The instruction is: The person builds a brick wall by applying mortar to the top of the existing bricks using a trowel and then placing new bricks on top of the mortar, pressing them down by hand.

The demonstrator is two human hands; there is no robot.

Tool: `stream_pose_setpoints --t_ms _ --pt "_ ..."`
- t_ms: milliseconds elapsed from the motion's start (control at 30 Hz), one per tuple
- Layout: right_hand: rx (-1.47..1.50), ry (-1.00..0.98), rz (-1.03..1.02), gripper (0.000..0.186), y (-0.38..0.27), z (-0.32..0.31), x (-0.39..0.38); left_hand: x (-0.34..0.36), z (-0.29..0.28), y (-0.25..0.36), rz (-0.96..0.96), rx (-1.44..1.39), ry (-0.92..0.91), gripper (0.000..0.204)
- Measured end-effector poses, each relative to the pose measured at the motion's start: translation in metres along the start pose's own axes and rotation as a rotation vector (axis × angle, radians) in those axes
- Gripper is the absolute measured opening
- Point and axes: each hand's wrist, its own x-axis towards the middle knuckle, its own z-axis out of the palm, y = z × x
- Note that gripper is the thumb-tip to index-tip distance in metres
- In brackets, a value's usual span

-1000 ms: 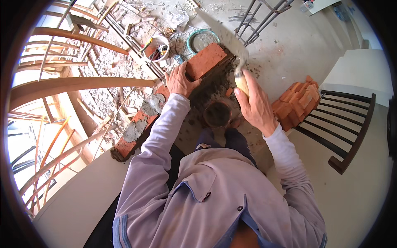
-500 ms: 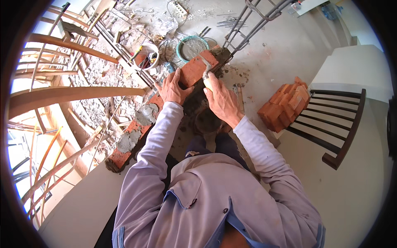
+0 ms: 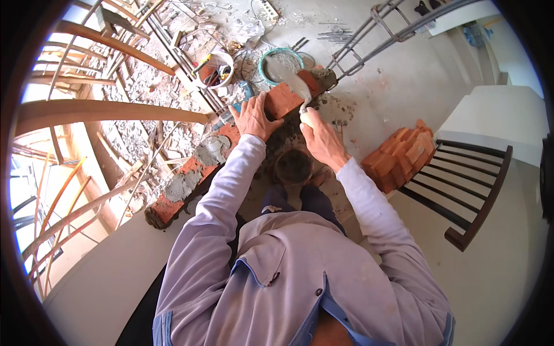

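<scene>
My left hand (image 3: 255, 119) grips the near end of an orange-red brick (image 3: 281, 101) on top of a narrow brick wall, with the thumb on one side and the fingers on the other. In my right hand (image 3: 324, 138) is a trowel (image 3: 299, 87), held by its pale handle. Its grey blade lies at the brick's far end, beside another brick (image 3: 310, 82) at the wall's end. Grey mortar (image 3: 183, 185) sits in lumps along the wall's top, to the left of my left hand.
Beyond the wall stand a teal-rimmed tub (image 3: 281, 66) of grey mix and a white bucket (image 3: 214, 70) of tools. Stacked bricks (image 3: 400, 158) lie right, by a dark slatted rail (image 3: 461, 179). Steel bars (image 3: 375, 34) rise at the wall's end. Wooden strips (image 3: 109, 115) and rubble fill the left.
The trowel blade has moved from over the brick's top to its far end and turned to show its flat face. My left hand still grips the brick. The whole view has shifted slightly.
</scene>
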Motion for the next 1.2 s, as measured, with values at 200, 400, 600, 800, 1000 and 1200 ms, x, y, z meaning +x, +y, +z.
stream_pose_setpoints --t_ms 200,400,600,800,1000,1200 --pt "0.1 0.232 -0.22 0.042 -0.022 0.002 -0.008 0.0 0.009 -0.009 0.053 -0.03 0.042 0.091" --pt "0.154 0.173 -0.145 0.042 -0.018 0.012 -0.003 0.004 0.012 -0.01 0.129 -0.076 0.119 0.09" --pt "0.231 0.131 -0.071 0.039 -0.032 0.005 -0.006 -0.003 0.01 -0.021 0.172 -0.069 0.108 0.106" --pt "0.391 0.167 -0.096 0.045 -0.051 -0.043 -0.031 -0.012 -0.021 -0.022 0.015 -0.029 -0.027 0.12" --pt "0.247 0.336 -0.277 0.043 -0.049 -0.005 -0.017 0.005 0.004 -0.016 0.117 -0.076 0.01 0.099" --pt "0.158 0.197 -0.098 0.042 -0.046 0.027 -0.017 0.003 0.016 -0.021 0.094 -0.101 0.02 0.093"
